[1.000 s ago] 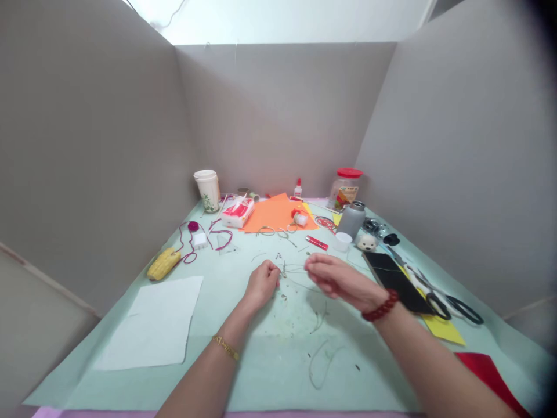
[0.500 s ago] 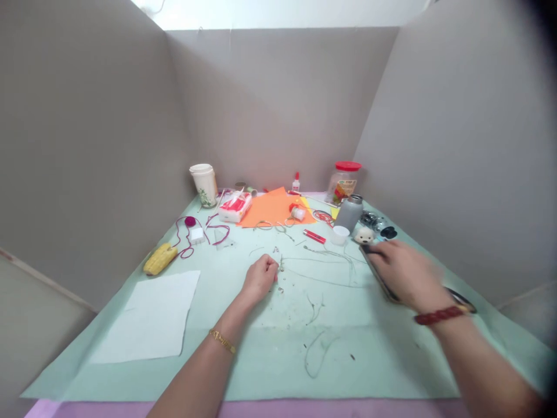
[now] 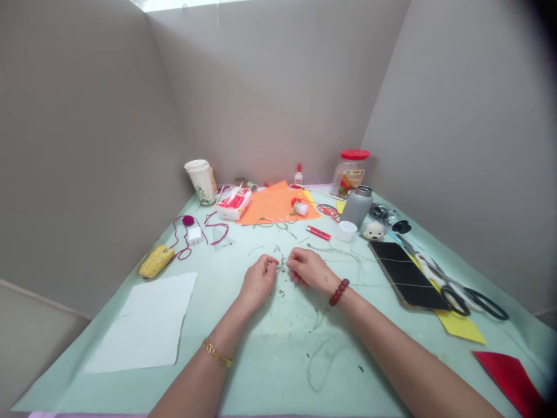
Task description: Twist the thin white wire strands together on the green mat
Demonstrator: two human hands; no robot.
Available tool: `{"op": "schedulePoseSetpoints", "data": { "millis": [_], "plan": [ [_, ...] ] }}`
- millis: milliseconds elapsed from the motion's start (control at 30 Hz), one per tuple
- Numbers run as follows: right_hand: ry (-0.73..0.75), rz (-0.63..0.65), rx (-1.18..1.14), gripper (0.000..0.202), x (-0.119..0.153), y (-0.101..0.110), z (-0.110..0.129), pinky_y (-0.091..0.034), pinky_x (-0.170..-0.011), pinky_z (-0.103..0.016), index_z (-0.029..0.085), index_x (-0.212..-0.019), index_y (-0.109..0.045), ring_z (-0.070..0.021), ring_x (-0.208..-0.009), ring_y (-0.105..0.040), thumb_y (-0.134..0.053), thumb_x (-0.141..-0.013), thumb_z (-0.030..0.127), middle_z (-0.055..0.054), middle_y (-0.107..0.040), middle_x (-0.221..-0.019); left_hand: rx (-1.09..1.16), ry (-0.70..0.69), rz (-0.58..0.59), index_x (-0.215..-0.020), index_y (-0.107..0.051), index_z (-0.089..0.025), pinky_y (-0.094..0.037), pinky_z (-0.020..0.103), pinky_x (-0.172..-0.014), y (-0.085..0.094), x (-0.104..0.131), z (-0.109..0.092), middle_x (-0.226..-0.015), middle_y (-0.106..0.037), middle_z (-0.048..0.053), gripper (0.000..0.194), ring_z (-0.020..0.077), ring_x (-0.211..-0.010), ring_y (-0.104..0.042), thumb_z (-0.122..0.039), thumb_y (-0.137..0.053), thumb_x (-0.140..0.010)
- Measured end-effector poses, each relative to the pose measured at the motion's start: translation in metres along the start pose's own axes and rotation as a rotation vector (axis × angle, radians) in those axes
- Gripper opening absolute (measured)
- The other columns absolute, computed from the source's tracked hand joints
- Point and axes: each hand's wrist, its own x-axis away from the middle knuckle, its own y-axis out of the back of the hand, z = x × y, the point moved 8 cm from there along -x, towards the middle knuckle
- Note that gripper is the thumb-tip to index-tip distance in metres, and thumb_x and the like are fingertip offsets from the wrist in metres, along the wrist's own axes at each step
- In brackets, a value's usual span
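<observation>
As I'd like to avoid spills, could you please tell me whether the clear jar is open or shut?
The clear jar is shut: its red lid sits on top, though how tightly I cannot tell.

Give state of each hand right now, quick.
Left hand: closed, pinching thin green cord at the fingertips.
Right hand: closed, fingers curled beside that cord; whether it grips a strand is too small to tell.

Cord (image 3: 282, 265) seemingly too fine to trace, red sheet (image 3: 505, 374) cropped
</observation>
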Motion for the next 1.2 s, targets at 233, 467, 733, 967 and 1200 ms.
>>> {"op": "schedulePoseSetpoints", "data": {
  "millis": [233,467,733,967,1200],
  "plan": [
    [0.014,-0.106,0.055,0.015,0.006,0.03,-0.007,-0.03,-0.053,-0.022,0.017,-0.059,-0.05,-0.0117,-0.057,-0.045,-0.046,-0.07,0.026,0.0,-0.054,-0.06,-0.053,0.066,-0.009,-0.075,-0.059,-0.016,-0.032,0.021,-0.054,0.002,-0.001,-0.003,-0.062,-0.058,0.0,0.027,0.011,-0.056,-0.048,-0.04,-0.046,-0.077],
    [-0.019,-0.054,0.243,0.018,0.026,0.039,-0.022,-0.027,-0.052,-0.024,0.018,-0.057,-0.05,-0.0123,-0.055,-0.043,-0.046,-0.073,0.026,0.0,-0.052,-0.056,-0.063,0.083,0.027,-0.074,-0.061,-0.017,-0.033,0.021,-0.054,-0.002,-0.005,0.002,-0.065,-0.059,0.0,0.022,0.0106,-0.058,-0.049,-0.035,-0.048,-0.075],
    [0.131,-0.26,0.37,0.014,0.024,0.03,0.024,-0.032,-0.067,-0.027,0.017,-0.066,-0.058,-0.0175,-0.077,-0.048,-0.047,-0.075,0.02,-0.007,-0.06,-0.076,-0.093,0.071,0.005,-0.076,-0.06,-0.017,-0.031,0.021,-0.053,-0.002,-0.007,0.002,-0.061,-0.058,-0.001,0.021,0.0105,-0.056,-0.048,-0.033,-0.047,-0.077],
    [-0.157,-0.147,0.017,0.006,-0.002,-0.011,-0.005,-0.032,-0.053,-0.022,0.017,-0.069,-0.054,-0.0117,-0.058,-0.047,-0.055,-0.066,0.022,-0.001,-0.058,-0.064,-0.106,0.063,-0.001,-0.078,-0.06,-0.017,-0.03,0.02,-0.053,-0.002,-0.008,0.001,-0.062,-0.058,0.0,0.018,0.0104,-0.058,-0.048,-0.028,-0.046,-0.077],
    [-0.138,-0.073,-0.037,0.01,0.002,-0.011,-0.002,-0.031,-0.047,-0.022,0.018,-0.058,-0.048,-0.0097,-0.045,-0.044,-0.049,-0.068,0.02,0.002,-0.05,-0.049,-0.086,0.071,-0.001,-0.076,-0.059,-0.017,-0.03,0.02,-0.053,-0.002,-0.006,0.001,-0.061,-0.057,-0.001,0.019,0.0102,-0.057,-0.047,-0.03,-0.045,-0.078]
  ]
}}
